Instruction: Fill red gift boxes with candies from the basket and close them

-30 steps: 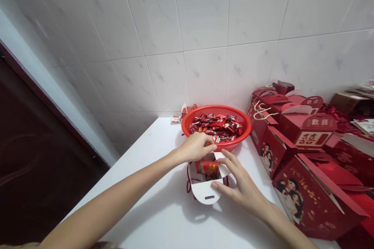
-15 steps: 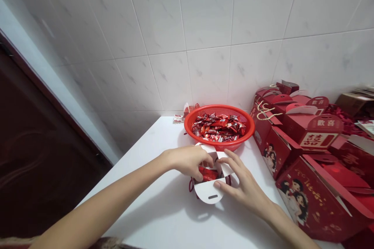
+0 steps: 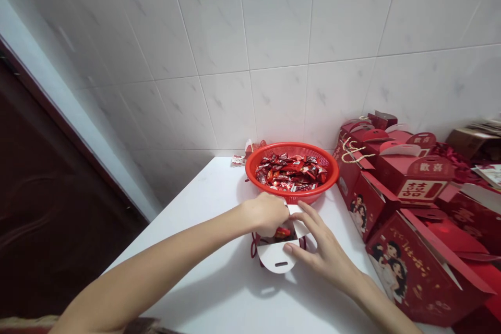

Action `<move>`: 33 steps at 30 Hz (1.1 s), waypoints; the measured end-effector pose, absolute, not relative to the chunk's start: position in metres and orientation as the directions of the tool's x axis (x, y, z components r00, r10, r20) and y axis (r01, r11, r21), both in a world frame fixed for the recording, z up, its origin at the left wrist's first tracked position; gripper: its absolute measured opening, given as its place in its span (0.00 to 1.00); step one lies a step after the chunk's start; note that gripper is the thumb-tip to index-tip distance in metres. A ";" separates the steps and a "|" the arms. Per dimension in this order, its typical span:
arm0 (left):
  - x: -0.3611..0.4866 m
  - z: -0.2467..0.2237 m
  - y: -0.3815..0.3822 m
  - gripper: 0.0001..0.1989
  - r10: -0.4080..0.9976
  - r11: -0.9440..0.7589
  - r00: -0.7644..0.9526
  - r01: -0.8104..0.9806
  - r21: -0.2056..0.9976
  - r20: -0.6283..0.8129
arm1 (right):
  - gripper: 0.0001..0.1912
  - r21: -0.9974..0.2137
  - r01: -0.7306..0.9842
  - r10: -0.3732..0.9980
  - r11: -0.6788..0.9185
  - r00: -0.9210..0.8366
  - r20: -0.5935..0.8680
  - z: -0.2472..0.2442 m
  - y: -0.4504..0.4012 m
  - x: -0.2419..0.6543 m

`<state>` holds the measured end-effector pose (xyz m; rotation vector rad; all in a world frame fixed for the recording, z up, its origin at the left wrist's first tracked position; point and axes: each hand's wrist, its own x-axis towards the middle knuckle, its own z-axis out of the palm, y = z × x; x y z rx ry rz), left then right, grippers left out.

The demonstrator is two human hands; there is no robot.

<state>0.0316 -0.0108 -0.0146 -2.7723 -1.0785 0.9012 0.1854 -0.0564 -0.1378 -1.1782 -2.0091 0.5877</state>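
A small gift box [image 3: 278,258] with white inner flaps and dark red cord loops stands on the white table, its top open. Part of a red wrapped candy [image 3: 282,233] shows inside. My left hand [image 3: 268,215] reaches over the box's far left side, knuckles up; its fingertips are hidden in or behind the opening. With thumb on the near flap and fingers on the right and far flaps, my right hand [image 3: 319,237] grips the box. Just beyond the box sits a red plastic basket [image 3: 331,169] of wrapped candies [image 3: 291,171].
Many red printed gift boxes [image 3: 426,266] crowd the right side, some with gold cord handles. Small packets [image 3: 237,160] lie behind the basket's left side on the white table [image 3: 203,266]. A tiled wall [image 3: 277,99] rises behind; a dark door [image 3: 47,209] is at far left.
My left hand has moved up and over the box's far left side, its fingers now hidden. My right hand keeps its grip. The view has shifted slightly.
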 end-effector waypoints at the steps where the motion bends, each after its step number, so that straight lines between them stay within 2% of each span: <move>1: 0.029 -0.013 -0.010 0.10 0.635 -0.757 0.608 0.612 -0.229 -0.476 | 0.19 -0.684 0.550 0.878 0.479 -0.319 0.358 -0.137 -0.057 0.185; 4: 0.019 -0.004 -0.004 0.10 0.667 -0.733 0.633 0.653 -0.193 -0.392 | 0.18 -0.683 0.549 0.877 0.481 -0.311 0.367 -0.135 -0.058 0.186; 6: 0.013 0.001 0.003 0.11 0.674 -0.715 0.637 0.690 -0.114 -0.375 | 0.18 -0.689 0.543 0.878 0.479 -0.310 0.366 -0.136 -0.059 0.187; 10: 0.009 -0.002 0.014 0.09 0.636 -0.671 0.628 0.737 0.080 -0.448 | 0.18 -0.692 0.538 0.876 0.481 -0.305 0.372 -0.137 -0.059 0.187; 13: 0.010 -0.011 0.015 0.06 0.643 -0.662 0.623 0.745 0.086 -0.445 | 0.17 -0.681 0.542 0.870 0.493 -0.305 0.388 -0.139 -0.057 0.187; 19: -0.009 -0.011 0.008 0.06 0.670 -0.702 0.706 0.703 0.114 -0.231 | 0.17 -0.659 0.559 0.863 0.504 -0.286 0.417 -0.141 -0.058 0.187; 22: -0.028 -0.009 0.004 0.12 0.720 -0.668 0.682 0.731 0.139 -0.124 | 0.20 -0.644 0.567 0.855 0.514 -0.272 0.442 -0.144 -0.058 0.187; 28: -0.058 -0.026 -0.006 0.18 0.788 -0.588 0.616 0.740 0.327 0.022 | 0.27 -0.586 0.581 0.789 0.565 -0.175 0.589 -0.149 -0.055 0.186; 33: -0.063 -0.052 -0.012 0.23 0.861 -0.472 0.497 0.706 0.528 0.105 | 0.24 -0.580 0.550 0.727 0.601 -0.075 0.682 -0.146 -0.056 0.185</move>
